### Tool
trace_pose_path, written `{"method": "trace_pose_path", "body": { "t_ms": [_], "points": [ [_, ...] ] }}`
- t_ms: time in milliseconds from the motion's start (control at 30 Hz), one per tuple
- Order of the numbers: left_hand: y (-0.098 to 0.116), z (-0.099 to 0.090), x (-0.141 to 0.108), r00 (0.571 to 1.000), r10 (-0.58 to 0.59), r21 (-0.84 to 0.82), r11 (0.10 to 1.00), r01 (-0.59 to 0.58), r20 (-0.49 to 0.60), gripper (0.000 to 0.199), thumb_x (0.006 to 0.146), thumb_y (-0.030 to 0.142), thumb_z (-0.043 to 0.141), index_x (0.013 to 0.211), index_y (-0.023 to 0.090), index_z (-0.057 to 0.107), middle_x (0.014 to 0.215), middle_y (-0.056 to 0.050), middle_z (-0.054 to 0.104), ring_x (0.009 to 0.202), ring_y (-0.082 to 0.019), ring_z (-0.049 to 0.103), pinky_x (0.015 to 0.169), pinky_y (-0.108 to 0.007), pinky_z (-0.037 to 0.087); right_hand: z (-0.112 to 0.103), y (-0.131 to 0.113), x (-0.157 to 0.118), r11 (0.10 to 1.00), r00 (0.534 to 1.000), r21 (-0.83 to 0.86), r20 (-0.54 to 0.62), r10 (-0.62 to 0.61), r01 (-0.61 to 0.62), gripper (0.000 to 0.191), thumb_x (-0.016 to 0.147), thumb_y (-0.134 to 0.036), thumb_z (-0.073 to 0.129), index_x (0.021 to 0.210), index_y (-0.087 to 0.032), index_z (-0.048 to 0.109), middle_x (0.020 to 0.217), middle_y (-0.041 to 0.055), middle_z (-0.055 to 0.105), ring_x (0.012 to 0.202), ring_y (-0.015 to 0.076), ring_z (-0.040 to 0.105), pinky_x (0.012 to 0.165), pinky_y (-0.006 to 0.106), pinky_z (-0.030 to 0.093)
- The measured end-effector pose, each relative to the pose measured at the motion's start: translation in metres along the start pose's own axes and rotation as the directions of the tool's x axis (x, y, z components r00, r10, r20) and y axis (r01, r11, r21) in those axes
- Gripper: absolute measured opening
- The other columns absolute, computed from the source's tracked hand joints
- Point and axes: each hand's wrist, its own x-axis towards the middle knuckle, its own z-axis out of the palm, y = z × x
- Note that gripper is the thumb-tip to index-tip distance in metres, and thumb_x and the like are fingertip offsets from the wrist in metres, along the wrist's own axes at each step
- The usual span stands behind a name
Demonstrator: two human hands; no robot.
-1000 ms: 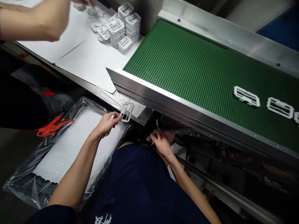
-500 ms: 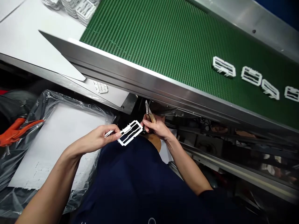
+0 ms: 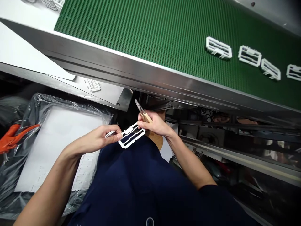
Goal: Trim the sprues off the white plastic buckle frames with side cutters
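Note:
My left hand (image 3: 107,138) pinches the left end of a white plastic frame (image 3: 133,141), and another thin white piece shows between its fingers. The frame has long slots and is tilted in front of my dark blue clothing. My right hand (image 3: 156,124) is closed around nippers (image 3: 146,117) with tan handles, their metal jaws pointing up and left. The thumb of that hand touches the frame's upper right corner. Several similar white frames (image 3: 218,48) lie on the green conveyor belt (image 3: 141,31).
A metal rail (image 3: 122,59) edges the belt. At the left, a plastic-lined box (image 3: 63,99) holds white sheets, with an orange-handled tool (image 3: 11,138) beside it. Small white parts (image 3: 93,84) lie on a white ledge below the rail.
My right hand with the nippers has moved slightly left and up, its thumb now over the frame's corner. The view has shifted, so the belt and its frames appear higher and further left.

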Motion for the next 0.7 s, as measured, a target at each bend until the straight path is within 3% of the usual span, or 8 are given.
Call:
{"method": "trace_pose_path", "body": {
  "t_ms": [133,267,400,600,700],
  "points": [
    [-0.003,0.003,-0.006,0.996,0.023,-0.098,0.995,-0.032,-0.087,0.024,0.085,0.041,0.053,0.090,0.023,0.068,0.077,-0.003,0.060,0.067,-0.018,0.047,0.057,-0.023,0.035,-0.002,0.004,-0.003,0.998,0.993,0.009,-0.100,-0.059,0.060,0.026,0.072,-0.032,0.066,0.083,-0.018,0.047,0.070,-0.0032,0.053,0.064,0.0110,0.056,0.057,0.021,0.043],
    [-0.005,0.017,-0.013,0.974,-0.015,-0.238,0.970,-0.041,-0.227,0.027,0.079,0.041,0.062,0.098,0.023,0.068,0.097,-0.007,0.062,0.073,-0.019,0.051,0.056,-0.022,0.038,-0.003,0.011,-0.008,0.995,0.973,0.012,-0.214,-0.090,0.095,0.027,0.073,-0.034,0.067,0.083,-0.018,0.048,0.072,-0.0026,0.052,0.067,0.0120,0.058,0.061,0.024,0.045],
    [-0.005,0.031,-0.012,0.943,-0.055,-0.317,0.947,-0.055,-0.328,0.021,0.078,0.039,0.064,0.091,0.022,0.064,0.085,-0.003,0.059,0.073,-0.018,0.050,0.060,-0.023,0.038,0.000,0.016,-0.009,0.994,0.960,0.009,-0.262,-0.099,0.105,0.028,0.073,-0.035,0.067,0.083,-0.018,0.047,0.071,-0.0030,0.051,0.061,0.0107,0.056,0.059,0.023,0.045],
    [-0.013,0.037,-0.003,0.893,-0.006,-0.196,0.976,-0.093,-0.450,0.019,0.083,0.037,0.058,0.077,0.019,0.057,0.092,-0.003,0.059,0.078,-0.017,0.053,0.069,-0.027,0.041,0.004,0.016,-0.010,0.994,0.949,-0.015,-0.297,-0.107,0.107,0.030,0.070,-0.034,0.070,0.081,-0.017,0.048,0.070,-0.0032,0.050,0.063,0.0121,0.058,0.059,0.023,0.045],
    [-0.015,0.038,-0.002,0.813,0.094,-0.045,0.988,-0.147,-0.575,0.014,0.084,0.031,0.056,0.077,0.019,0.057,0.095,-0.004,0.060,0.088,-0.019,0.055,0.077,-0.029,0.042,0.004,0.019,-0.010,0.994,0.950,-0.019,-0.291,-0.110,0.109,0.030,0.071,-0.034,0.069,0.082,-0.017,0.048,0.071,-0.0032,0.049,0.065,0.0122,0.058,0.060,0.023,0.045]
  ]
}}
